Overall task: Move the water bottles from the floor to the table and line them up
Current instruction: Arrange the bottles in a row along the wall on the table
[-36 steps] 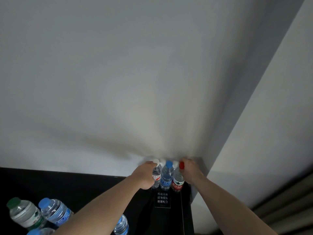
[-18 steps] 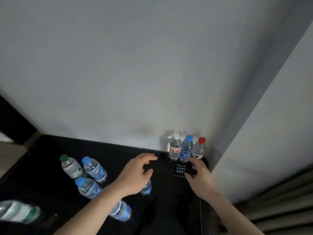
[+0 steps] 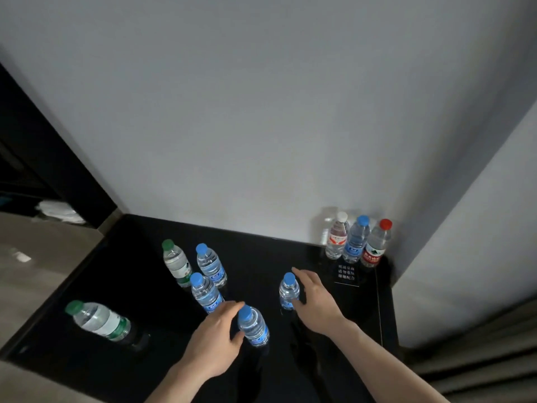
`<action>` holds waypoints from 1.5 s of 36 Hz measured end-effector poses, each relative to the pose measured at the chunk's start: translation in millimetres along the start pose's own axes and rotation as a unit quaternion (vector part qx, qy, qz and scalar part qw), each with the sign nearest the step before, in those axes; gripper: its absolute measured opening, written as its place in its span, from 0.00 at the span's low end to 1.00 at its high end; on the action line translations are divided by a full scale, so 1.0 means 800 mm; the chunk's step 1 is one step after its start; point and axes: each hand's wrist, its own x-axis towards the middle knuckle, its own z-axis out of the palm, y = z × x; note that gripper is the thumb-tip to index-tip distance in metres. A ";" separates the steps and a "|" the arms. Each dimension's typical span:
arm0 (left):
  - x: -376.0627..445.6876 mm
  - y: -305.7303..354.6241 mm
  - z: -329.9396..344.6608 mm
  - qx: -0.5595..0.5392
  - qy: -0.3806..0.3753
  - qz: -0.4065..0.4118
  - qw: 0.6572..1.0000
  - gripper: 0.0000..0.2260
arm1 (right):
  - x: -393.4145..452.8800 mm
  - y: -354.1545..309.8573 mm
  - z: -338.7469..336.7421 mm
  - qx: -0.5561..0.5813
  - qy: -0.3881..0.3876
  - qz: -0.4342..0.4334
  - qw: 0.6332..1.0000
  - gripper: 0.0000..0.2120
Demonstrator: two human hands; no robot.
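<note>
Three bottles stand in a row in the black surface's far right corner; left hand, fingers spread, cups a nearer blue-capped bottle; right hand, fingers loosely open, touches another.

Probably a hotel room: printed sign on black table, curtains.

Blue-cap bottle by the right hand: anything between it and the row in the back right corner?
Nothing upright blocks it. Between the blue-cap bottle and the row of three lies bare black table, plus a flat printed notice just before the row. The right hand is beside it.
</note>
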 end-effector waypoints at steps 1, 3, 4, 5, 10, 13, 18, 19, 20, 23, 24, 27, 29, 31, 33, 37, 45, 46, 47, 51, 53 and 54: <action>0.004 0.000 0.001 0.006 -0.003 0.010 1.000 0.26 | 0.010 -0.004 0.004 -0.018 -0.001 0.004 1.000 0.35; 0.014 -0.002 0.002 0.012 -0.013 0.034 0.999 0.26 | 0.028 -0.012 0.010 -0.047 -0.009 0.013 0.999 0.35; 0.019 -0.004 0.002 0.011 -0.020 0.048 0.999 0.25 | 0.035 -0.014 0.014 -0.059 -0.014 0.019 0.998 0.35; 0.024 -0.006 0.003 0.012 -0.027 0.060 0.998 0.25 | 0.042 -0.016 0.017 -0.071 -0.021 0.027 0.997 0.34; 0.042 -0.021 -0.002 0.028 -0.045 0.109 0.993 0.21 | 0.056 -0.017 0.038 -0.119 -0.032 0.079 0.989 0.29; 0.052 -0.031 -0.006 0.027 -0.043 0.134 0.990 0.16 | 0.054 -0.022 0.048 -0.129 -0.007 0.110 0.986 0.25; 0.065 -0.043 -0.010 0.016 -0.042 0.167 0.985 0.08 | 0.037 -0.028 0.063 -0.127 0.067 0.165 0.976 0.21; 0.066 -0.044 -0.011 0.015 -0.041 0.174 0.984 0.08 | 0.033 -0.028 0.065 -0.123 0.081 0.175 0.973 0.21; 0.068 -0.046 -0.012 0.013 -0.041 0.180 0.983 0.08 | 0.029 -0.029 0.067 -0.119 0.091 0.183 0.972 0.22; 0.074 -0.051 -0.013 0.013 -0.043 0.189 0.981 0.08 | 0.019 -0.029 0.073 -0.100 0.109 0.203 0.968 0.20; 0.076 -0.052 -0.014 0.013 -0.042 0.189 0.981 0.09 | 0.016 -0.030 0.074 -0.094 0.111 0.208 0.967 0.19; 0.084 -0.051 -0.020 0.011 -0.042 0.190 0.981 0.09 | 0.008 -0.031 0.080 -0.071 0.110 0.213 0.968 0.22; 0.088 -0.051 -0.024 0.014 -0.042 0.191 0.981 0.09 | 0.004 -0.032 0.085 -0.064 0.107 0.207 0.970 0.23; 0.091 -0.053 -0.026 0.016 -0.045 0.193 0.980 0.08 | -0.001 -0.031 0.090 -0.054 0.107 0.202 0.972 0.23; 0.093 -0.054 -0.027 0.017 -0.051 0.197 0.979 0.09 | -0.004 -0.032 0.094 -0.047 0.114 0.192 0.974 0.20; 0.098 -0.053 -0.025 0.023 -0.056 0.205 0.977 0.12 | -0.007 -0.031 0.099 -0.058 0.142 0.168 0.974 0.07; 0.105 -0.049 -0.025 0.015 -0.071 0.207 0.976 0.12 | -0.012 -0.031 0.088 -0.082 0.124 0.173 0.974 0.23; 0.105 -0.050 -0.024 0.015 -0.071 0.207 0.976 0.12 | -0.014 -0.030 0.087 -0.075 0.128 0.177 0.973 0.24; 0.106 -0.051 -0.024 0.015 -0.071 0.206 0.976 0.12 | -0.016 -0.028 0.085 -0.068 0.133 0.180 0.972 0.24; 0.108 -0.054 -0.022 0.011 -0.073 0.206 0.976 0.13 | -0.024 -0.021 0.081 -0.036 0.146 0.195 0.969 0.26; 0.108 -0.054 -0.022 0.012 -0.075 0.208 0.975 0.13 | -0.027 -0.019 0.081 -0.021 0.149 0.201 0.968 0.26; 0.109 -0.053 -0.022 0.013 -0.074 0.209 0.975 0.13 | -0.029 -0.018 0.081 -0.015 0.152 0.203 0.967 0.26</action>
